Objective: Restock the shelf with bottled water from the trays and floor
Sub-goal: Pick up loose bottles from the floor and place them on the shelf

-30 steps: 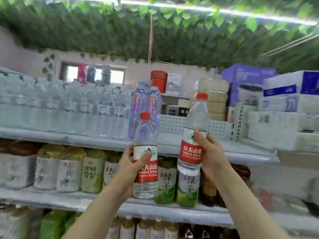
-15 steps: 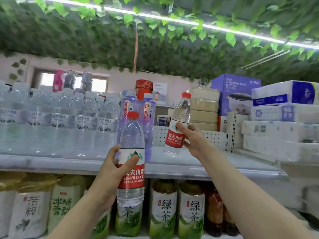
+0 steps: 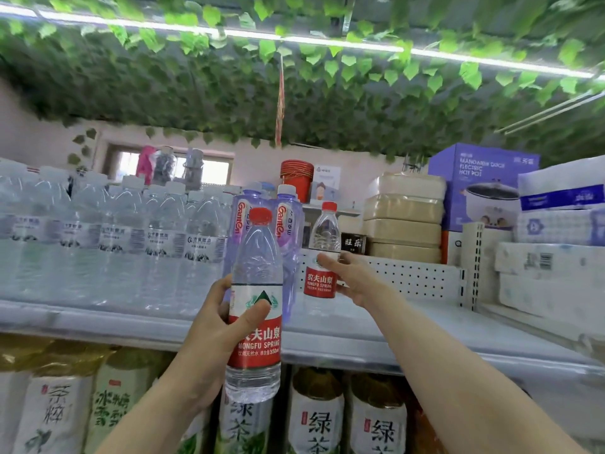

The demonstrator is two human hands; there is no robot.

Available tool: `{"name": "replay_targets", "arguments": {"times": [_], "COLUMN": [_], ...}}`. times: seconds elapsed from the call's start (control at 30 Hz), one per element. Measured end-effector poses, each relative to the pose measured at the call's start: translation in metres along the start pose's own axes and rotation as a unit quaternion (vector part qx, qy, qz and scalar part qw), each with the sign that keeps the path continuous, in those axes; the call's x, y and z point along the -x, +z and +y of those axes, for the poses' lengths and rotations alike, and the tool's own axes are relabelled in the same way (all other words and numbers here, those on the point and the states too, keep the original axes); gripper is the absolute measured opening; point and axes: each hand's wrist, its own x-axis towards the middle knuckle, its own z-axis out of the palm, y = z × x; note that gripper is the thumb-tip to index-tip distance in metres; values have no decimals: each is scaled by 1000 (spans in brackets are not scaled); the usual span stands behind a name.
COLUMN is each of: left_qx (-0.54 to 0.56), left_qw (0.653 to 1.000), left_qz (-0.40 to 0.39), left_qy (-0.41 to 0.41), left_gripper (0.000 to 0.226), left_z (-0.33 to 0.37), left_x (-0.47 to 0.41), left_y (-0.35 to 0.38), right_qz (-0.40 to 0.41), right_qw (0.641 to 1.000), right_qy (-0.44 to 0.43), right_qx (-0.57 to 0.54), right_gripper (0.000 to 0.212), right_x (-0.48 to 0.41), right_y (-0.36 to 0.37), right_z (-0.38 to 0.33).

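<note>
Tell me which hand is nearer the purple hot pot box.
Right. The right hand sits below-left of the purple hot pot box, over the shelf; the left hand is lower and farther left.

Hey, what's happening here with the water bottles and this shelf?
A person is stocking a shop shelf with water. Their right hand holds a red-capped Nongfu Spring bottle upright, on or just above the top shelf, beside the purple Ganten bottles. Their left hand grips a second Nongfu Spring bottle in front of the shelf edge, not yet placed. Clear water bottles fill the shelf's left part, and green tea bottles stand on the shelf below.
</note>
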Motion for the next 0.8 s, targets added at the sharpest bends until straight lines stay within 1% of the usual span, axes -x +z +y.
{"name": "replay_targets", "arguments": {"times": [0.13,0.23,0.37,0.4,0.43,0.5,0.57,0.63,0.7,0.8], "left_qx": [3,0,-2,-5,-9,-16,-27,-33,-34,-34], "left_qw": [1000,1000,1000,1000,1000,1000,1000,999,999,999], "left_qz": [16,18,16,15,14,10,2,-11,-23,-35], "left_qy": [-4,-4,-8,-6,-4,2,3,8,11,17], "left_gripper": [108,108,111,107,97,73,64,64,67,66], "left_z": [-3,-5,-6,-6,-5,-4,-3,-1,0,-1], "left_x": [-1,1,3,4,4,4,3,-1,-6,-20], "left_y": [4,8,18,22,26,34,43,54,67,89], "right_qz": [-12,-4,-13,-15,-12,19,54,50,16,-56], "right_qw": [1000,999,997,996,996,993,990,990,994,993], "right_qy": [-4,-18,-27,-26,-27,-39,-72,-103,-107,-90], "right_qx": [20,32,70,80,88,106,112,79,24,-57], "right_gripper": [52,56,58,57,57,64,71,67,60,60], "right_x": [-8,-12,-12,-11,-8,0,14,34,58,91], "right_y": [-1,-1,-2,-3,-4,-8,-16,-23,-29,-40], "right_z": [2,6,8,7,6,3,-3,-9,-17,-23]}}
